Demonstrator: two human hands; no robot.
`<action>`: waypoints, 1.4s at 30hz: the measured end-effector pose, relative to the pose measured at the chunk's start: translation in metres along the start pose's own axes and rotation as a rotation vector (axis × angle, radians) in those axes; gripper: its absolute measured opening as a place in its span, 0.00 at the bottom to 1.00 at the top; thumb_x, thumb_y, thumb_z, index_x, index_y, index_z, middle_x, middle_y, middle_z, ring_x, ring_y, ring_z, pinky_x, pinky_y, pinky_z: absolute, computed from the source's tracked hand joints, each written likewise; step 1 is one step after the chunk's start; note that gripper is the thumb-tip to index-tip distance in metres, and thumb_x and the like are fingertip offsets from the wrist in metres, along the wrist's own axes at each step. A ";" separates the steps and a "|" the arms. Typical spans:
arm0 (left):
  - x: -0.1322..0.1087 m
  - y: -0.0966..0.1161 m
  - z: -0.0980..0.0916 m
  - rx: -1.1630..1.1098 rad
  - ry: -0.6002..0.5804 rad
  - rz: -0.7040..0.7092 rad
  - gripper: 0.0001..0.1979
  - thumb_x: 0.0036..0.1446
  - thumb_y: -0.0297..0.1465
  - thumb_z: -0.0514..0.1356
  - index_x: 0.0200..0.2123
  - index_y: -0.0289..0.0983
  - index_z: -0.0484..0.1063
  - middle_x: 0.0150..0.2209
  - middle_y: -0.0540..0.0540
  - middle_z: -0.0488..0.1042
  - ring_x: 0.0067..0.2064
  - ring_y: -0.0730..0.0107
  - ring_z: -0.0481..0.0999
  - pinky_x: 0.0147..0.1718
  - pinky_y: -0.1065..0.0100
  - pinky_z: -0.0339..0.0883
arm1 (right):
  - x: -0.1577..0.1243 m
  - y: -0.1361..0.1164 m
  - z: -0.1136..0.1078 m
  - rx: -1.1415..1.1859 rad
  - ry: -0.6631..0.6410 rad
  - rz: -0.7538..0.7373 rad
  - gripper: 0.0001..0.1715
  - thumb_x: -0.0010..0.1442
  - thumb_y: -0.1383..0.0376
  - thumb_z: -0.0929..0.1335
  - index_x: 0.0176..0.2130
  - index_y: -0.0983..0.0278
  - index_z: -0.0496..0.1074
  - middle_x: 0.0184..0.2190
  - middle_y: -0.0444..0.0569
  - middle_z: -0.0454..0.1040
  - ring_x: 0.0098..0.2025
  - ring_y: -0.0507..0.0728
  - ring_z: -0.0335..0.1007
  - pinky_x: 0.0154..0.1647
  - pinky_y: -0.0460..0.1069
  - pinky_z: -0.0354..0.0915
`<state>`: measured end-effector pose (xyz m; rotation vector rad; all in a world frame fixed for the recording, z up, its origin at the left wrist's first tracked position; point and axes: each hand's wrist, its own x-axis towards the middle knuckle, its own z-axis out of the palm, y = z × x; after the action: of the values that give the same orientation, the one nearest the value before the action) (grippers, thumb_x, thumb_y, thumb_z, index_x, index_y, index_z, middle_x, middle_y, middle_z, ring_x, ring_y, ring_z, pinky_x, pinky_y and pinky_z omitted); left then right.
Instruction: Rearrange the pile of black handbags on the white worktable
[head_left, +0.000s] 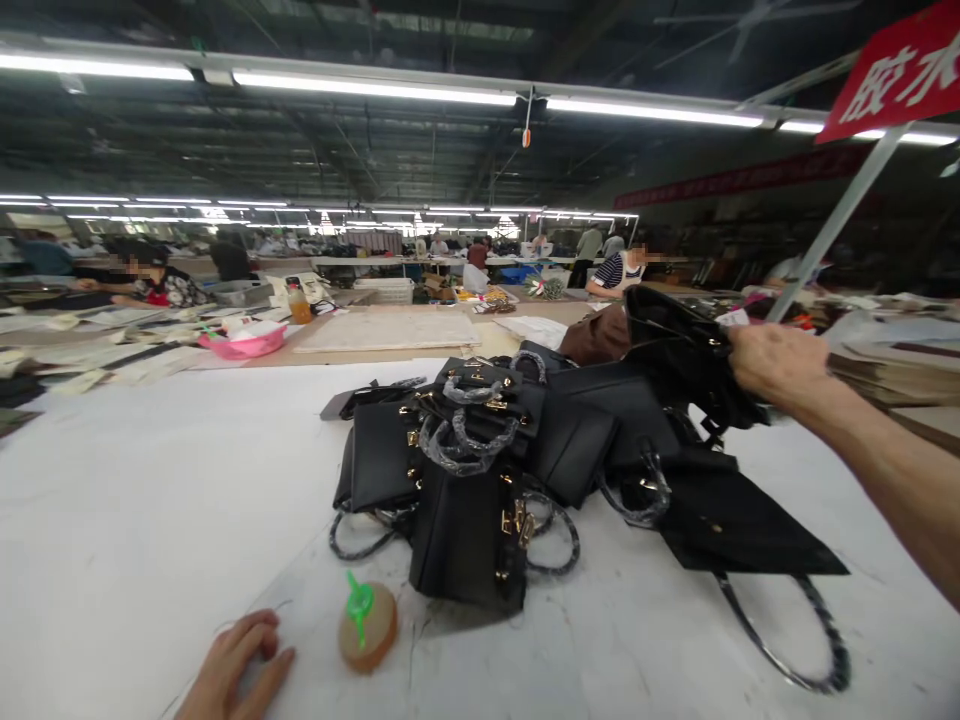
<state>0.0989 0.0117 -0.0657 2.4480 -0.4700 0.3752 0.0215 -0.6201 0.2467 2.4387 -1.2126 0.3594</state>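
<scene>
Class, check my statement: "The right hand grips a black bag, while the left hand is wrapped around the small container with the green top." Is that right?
Not quite. The head view shows the left hand apart from the small container with the green top, to the left of it. The right hand does grip a black bag.

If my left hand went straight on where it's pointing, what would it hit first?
Probably the round brown bottle with the green nozzle, just right of your left hand, though depth leaves the exact line uncertain.
</scene>
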 end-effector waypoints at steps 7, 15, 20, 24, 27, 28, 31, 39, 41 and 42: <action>-0.001 0.016 -0.009 0.007 -0.033 -0.010 0.15 0.52 0.45 0.54 0.24 0.40 0.66 0.39 0.46 0.71 0.44 0.61 0.69 0.40 0.63 0.70 | -0.039 -0.030 -0.051 -0.025 0.137 -0.075 0.16 0.57 0.68 0.59 0.41 0.67 0.71 0.39 0.65 0.72 0.42 0.69 0.69 0.30 0.53 0.57; 0.000 0.018 -0.014 -0.044 -0.076 -0.024 0.14 0.53 0.43 0.53 0.25 0.40 0.67 0.39 0.46 0.71 0.43 0.61 0.70 0.36 0.65 0.70 | -0.113 -0.086 -0.113 -0.044 0.316 -0.214 0.14 0.59 0.68 0.57 0.41 0.66 0.68 0.32 0.62 0.72 0.37 0.67 0.70 0.28 0.52 0.53; -0.002 0.019 -0.016 -0.080 -0.103 -0.040 0.14 0.55 0.42 0.52 0.25 0.40 0.66 0.41 0.46 0.70 0.43 0.62 0.69 0.40 0.63 0.69 | -0.148 -0.108 -0.140 -0.036 0.424 -0.255 0.11 0.59 0.69 0.57 0.38 0.66 0.66 0.30 0.59 0.72 0.34 0.67 0.70 0.25 0.51 0.51; -0.003 0.021 -0.018 -0.101 -0.094 -0.045 0.12 0.55 0.41 0.53 0.26 0.39 0.64 0.40 0.46 0.69 0.45 0.61 0.67 0.45 0.60 0.65 | -0.178 -0.134 -0.141 0.005 0.537 -0.322 0.10 0.59 0.70 0.56 0.34 0.66 0.64 0.28 0.55 0.70 0.29 0.63 0.70 0.22 0.50 0.46; -0.004 0.024 -0.021 -0.105 -0.094 -0.027 0.10 0.55 0.38 0.53 0.26 0.39 0.63 0.39 0.46 0.69 0.44 0.61 0.66 0.45 0.59 0.63 | -0.194 -0.160 -0.130 0.027 0.581 -0.447 0.13 0.60 0.73 0.54 0.36 0.69 0.63 0.27 0.55 0.68 0.28 0.60 0.69 0.21 0.49 0.44; -0.004 0.025 -0.021 -0.105 -0.097 -0.020 0.09 0.55 0.37 0.53 0.26 0.39 0.63 0.39 0.46 0.68 0.44 0.61 0.66 0.45 0.60 0.63 | -0.196 -0.169 -0.125 0.026 0.591 -0.506 0.14 0.60 0.74 0.53 0.39 0.71 0.63 0.29 0.58 0.69 0.28 0.60 0.69 0.21 0.49 0.44; -0.005 0.028 -0.023 -0.106 -0.092 -0.007 0.06 0.54 0.34 0.54 0.27 0.39 0.63 0.38 0.47 0.68 0.43 0.62 0.66 0.43 0.60 0.63 | -0.190 -0.200 -0.114 -0.005 0.599 -0.703 0.18 0.61 0.74 0.51 0.46 0.75 0.61 0.37 0.65 0.69 0.32 0.62 0.68 0.24 0.49 0.49; -0.009 0.031 -0.035 -0.180 -0.106 -0.029 0.02 0.50 0.29 0.54 0.27 0.39 0.62 0.38 0.46 0.68 0.42 0.62 0.66 0.44 0.61 0.62 | -0.170 -0.297 -0.088 -0.064 0.478 -1.099 0.16 0.60 0.73 0.57 0.47 0.68 0.64 0.40 0.57 0.70 0.36 0.58 0.66 0.28 0.49 0.53; -0.009 0.030 -0.036 -0.185 -0.105 -0.043 0.01 0.50 0.28 0.54 0.27 0.39 0.63 0.38 0.46 0.68 0.42 0.62 0.65 0.44 0.61 0.62 | -0.171 -0.315 -0.084 -0.074 0.443 -1.135 0.15 0.61 0.72 0.58 0.47 0.68 0.64 0.38 0.53 0.70 0.34 0.56 0.66 0.29 0.49 0.55; -0.009 0.029 -0.036 -0.183 -0.102 -0.044 0.01 0.49 0.28 0.54 0.27 0.39 0.63 0.38 0.46 0.68 0.42 0.62 0.65 0.44 0.61 0.61 | -0.172 -0.321 -0.082 -0.081 0.429 -1.144 0.14 0.61 0.71 0.59 0.47 0.68 0.64 0.37 0.52 0.70 0.34 0.55 0.66 0.31 0.49 0.56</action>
<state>0.0737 0.0145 -0.0265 2.3027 -0.4705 0.1812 0.1734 -0.2860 0.1783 2.3615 0.3833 0.4105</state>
